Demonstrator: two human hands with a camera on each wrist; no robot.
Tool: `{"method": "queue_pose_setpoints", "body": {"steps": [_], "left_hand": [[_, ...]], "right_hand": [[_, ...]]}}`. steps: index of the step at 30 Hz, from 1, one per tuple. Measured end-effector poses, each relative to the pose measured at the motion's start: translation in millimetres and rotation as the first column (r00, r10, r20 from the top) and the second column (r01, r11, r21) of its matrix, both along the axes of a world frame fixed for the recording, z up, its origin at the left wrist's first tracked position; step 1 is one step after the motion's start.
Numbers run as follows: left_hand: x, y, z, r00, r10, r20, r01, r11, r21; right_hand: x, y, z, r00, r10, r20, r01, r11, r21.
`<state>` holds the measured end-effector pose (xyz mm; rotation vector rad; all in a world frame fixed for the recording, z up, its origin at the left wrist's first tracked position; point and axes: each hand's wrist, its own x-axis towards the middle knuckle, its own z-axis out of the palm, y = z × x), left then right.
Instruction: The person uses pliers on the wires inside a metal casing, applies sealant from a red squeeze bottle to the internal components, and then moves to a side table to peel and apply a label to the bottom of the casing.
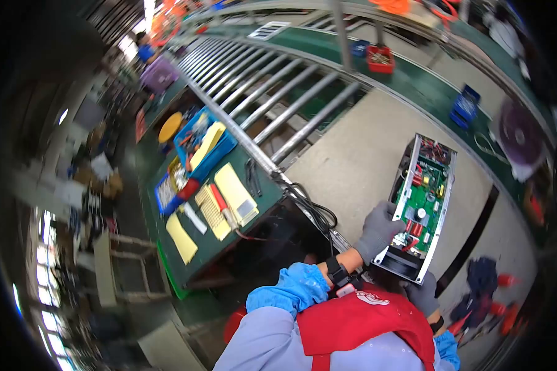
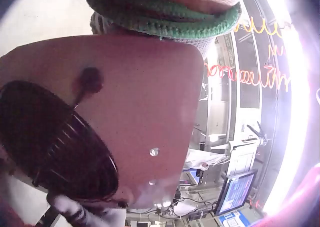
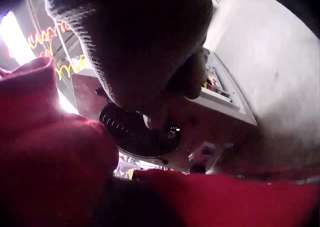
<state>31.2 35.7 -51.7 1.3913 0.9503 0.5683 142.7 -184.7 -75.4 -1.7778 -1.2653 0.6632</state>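
Note:
A long metal-cased power unit (image 1: 422,210) with an exposed green circuit board lies at an angle on the pale work surface. My left hand (image 1: 377,234), in a grey knitted glove, grips its left side near the close end, fingers over the edge. At that end my gloved right hand (image 1: 422,295) is partly hidden below the case. The left wrist view shows the end panel (image 2: 145,102) with a dark round fan grille (image 2: 60,142) and a gloved fingertip at its lower edge. In the right wrist view, the right hand (image 3: 135,52) has a fingertip against the grille; the rest of its hold is hidden.
A roller conveyor (image 1: 272,93) runs off behind the work surface (image 1: 346,142). On the left, a green bench holds a blue bin (image 1: 220,148), yellow sheets (image 1: 234,191) and a red-handled tool (image 1: 220,201). Black cables (image 1: 309,207) hang at the corner; a red bin (image 1: 380,60) stands beyond.

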Motion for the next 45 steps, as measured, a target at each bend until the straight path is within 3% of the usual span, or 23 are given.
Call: {"method": "queue_pose_setpoints", "body": {"steps": [3,4,5,6,8,11,12,15,16,19,21,25,26,27,29,32,33,36,38,39,41,43,45], "left_hand": [[-6.3,-6.4,-7.5,0.997,0.071,0.041,-0.072,0.996,0.047],[-10.7,-2.7,-7.0,0.999,0.011,0.049,-0.014,0.999,0.050],[-18.2,2.3,-5.9,0.997,-0.056,0.051,0.053,0.997,0.052],[-30.0,11.8,-6.1,0.999,-0.037,0.019,0.035,0.991,0.126],[-65.4,29.9,-27.8,0.998,0.043,-0.048,-0.033,0.980,0.196],[-141.6,51.3,-43.2,0.950,0.286,-0.123,-0.253,0.940,0.229],[-172.7,58.0,-48.6,0.917,0.373,-0.141,-0.343,0.919,0.196],[-270.0,72.3,-50.5,0.768,0.597,-0.232,-0.527,0.795,0.301],[-306.1,81.8,-52.0,0.702,0.639,-0.315,-0.540,0.766,0.349],[-415.0,121.7,-73.8,0.511,0.780,-0.361,-0.615,0.626,0.480],[-473.9,153.4,-69.7,0.311,0.777,-0.547,-0.504,0.623,0.598],[-554.8,224.7,-72.9,0.237,0.683,-0.690,-0.339,0.724,0.601],[-573.3,246.2,-82.7,0.236,0.623,-0.746,-0.264,0.780,0.567],[-581.5,261.8,-87.7,0.225,0.607,-0.763,-0.234,0.793,0.562],[-589.5,281.2,-95.1,0.250,0.560,-0.790,-0.052,0.822,0.567],[-599.6,306.8,-107.8,0.226,0.317,-0.921,0.214,0.906,0.365],[-602.1,309.0,-107.1,0.238,0.330,-0.914,0.231,0.895,0.383],[-612.4,314.4,-105.4,0.265,0.394,-0.880,0.330,0.821,0.467],[-614.6,305.1,-94.3,0.790,0.333,-0.514,-0.139,0.915,0.379],[-610.2,294.3,-81.7,0.909,0.356,-0.215,-0.318,0.928,0.193],[-584.0,258.2,-29.3,0.959,0.281,-0.029,-0.281,0.936,-0.214],[-568.6,225.9,-20.3,0.963,0.188,0.192,-0.112,0.931,-0.349],[-557.2,199.3,-12.4,0.956,0.191,0.225,-0.100,0.927,-0.360]], "right_hand": [[42.0,-0.6,-7.8,0.942,0.186,0.278,-0.170,0.982,-0.081],[62.6,-6.5,-14.2,0.972,0.149,0.180,-0.100,0.961,-0.257],[74.7,0.5,0.0,0.943,0.175,0.282,-0.154,0.983,-0.096],[96.3,0.8,3.3,0.901,0.187,0.392,-0.166,0.982,-0.085],[146.2,-6.1,-24.3,0.948,0.074,0.311,-0.047,0.995,-0.093],[194.5,-9.3,-46.3,0.993,-0.081,-0.081,0.061,0.974,-0.217],[190.3,-5.4,-50.3,0.962,-0.161,-0.219,0.126,0.978,-0.169],[170.3,4.1,-34.7,0.998,-0.058,0.005,0.058,0.978,-0.199],[177.8,0.3,-54.2,0.986,-0.102,-0.132,0.075,0.978,-0.193],[170.1,-16.0,-62.6,0.975,-0.210,-0.070,0.191,0.959,-0.210],[148.9,-22.0,-69.7,0.928,-0.370,-0.044,0.357,0.916,-0.180],[47.8,-16.2,-30.9,0.784,-0.565,0.258,0.621,0.728,-0.290],[32.6,-30.6,-48.3,0.736,-0.595,0.322,0.673,0.696,-0.251],[-10.5,-21.6,-35.5,0.745,-0.622,0.241,0.663,0.731,-0.162],[-84.1,8.0,-1.7,0.693,-0.718,0.069,0.672,0.608,-0.423],[-152.0,50.1,-17.5,0.790,-0.603,0.108,0.602,0.731,-0.322],[-177.3,72.8,-16.8,0.829,-0.526,0.190,0.558,0.796,-0.235],[-278.0,184.1,42.0,0.956,-0.291,-0.031,0.280,0.941,-0.188],[-328.7,234.8,54.8,0.971,-0.149,-0.186,0.107,0.970,-0.217],[-356.0,259.4,65.7,0.951,-0.102,-0.290,0.018,0.960,-0.278],[-400.0,300.7,59.1,0.952,0.116,-0.283,-0.173,0.967,-0.187],[-436.8,332.3,32.2,0.902,0.304,-0.307,-0.350,0.931,-0.106],[-464.5,347.2,-2.1,0.795,0.334,-0.506,-0.461,0.875,-0.147]]}}
